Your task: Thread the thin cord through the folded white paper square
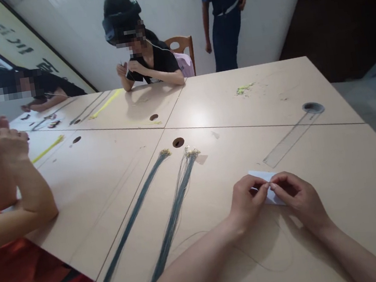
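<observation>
My left hand (248, 198) and my right hand (297, 195) meet over a small white paper slip (263, 176) on the beige table (326, 214). Both pinch, fingertips pressed together at one spot. A thin thread (262, 262) loops on the table below my wrists and seems to run up to the pinch. What sits between the fingertips is too small to name. To the left lie two long bundles of dark cords (170, 214) with gold ends (192, 151).
A clear ruler (285, 144) lies at the right by a cable hole (313, 107). A person's forearms in orange sleeves (12, 195) rest at the left edge. Two seated people work at the far side; another stands behind. Yellow scraps (244, 89) lie far off.
</observation>
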The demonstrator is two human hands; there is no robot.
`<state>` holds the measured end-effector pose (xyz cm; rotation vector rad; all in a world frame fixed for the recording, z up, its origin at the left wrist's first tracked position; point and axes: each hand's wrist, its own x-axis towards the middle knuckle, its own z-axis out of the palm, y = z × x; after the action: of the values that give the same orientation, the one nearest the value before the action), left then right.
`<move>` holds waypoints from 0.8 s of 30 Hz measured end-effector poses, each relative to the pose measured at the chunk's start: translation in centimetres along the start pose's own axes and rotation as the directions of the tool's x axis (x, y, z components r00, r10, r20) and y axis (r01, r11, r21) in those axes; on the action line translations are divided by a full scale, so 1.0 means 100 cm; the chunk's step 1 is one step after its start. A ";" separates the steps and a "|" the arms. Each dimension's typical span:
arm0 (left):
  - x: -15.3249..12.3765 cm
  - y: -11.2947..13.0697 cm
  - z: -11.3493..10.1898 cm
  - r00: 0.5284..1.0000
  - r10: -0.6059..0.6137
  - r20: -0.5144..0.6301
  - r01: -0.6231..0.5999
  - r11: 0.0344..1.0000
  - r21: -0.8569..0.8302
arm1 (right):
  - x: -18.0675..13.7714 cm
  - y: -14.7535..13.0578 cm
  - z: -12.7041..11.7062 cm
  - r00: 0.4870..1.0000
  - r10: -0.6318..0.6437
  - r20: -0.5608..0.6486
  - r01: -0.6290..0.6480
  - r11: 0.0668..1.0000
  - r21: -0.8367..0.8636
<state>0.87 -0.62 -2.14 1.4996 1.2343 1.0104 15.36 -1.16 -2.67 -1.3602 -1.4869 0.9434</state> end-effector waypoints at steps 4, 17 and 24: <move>0.000 0.000 0.000 1.000 0.001 0.004 -0.001 1.000 0.001 | 0.001 0.000 0.000 1.000 -0.005 0.003 0.005 1.000 0.005; 0.000 0.001 0.000 1.000 0.009 -0.004 -0.009 1.000 -0.013 | 0.001 0.002 -0.001 1.000 -0.001 0.012 0.001 1.000 0.022; 0.007 0.002 0.001 1.000 -0.002 0.014 0.003 0.999 -0.051 | 0.008 0.001 -0.002 0.999 -0.026 -0.021 0.027 0.999 0.047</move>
<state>1.14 0.01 -1.95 1.4628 1.1917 1.0207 15.57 -0.33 -2.57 -1.3091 -1.4550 0.9402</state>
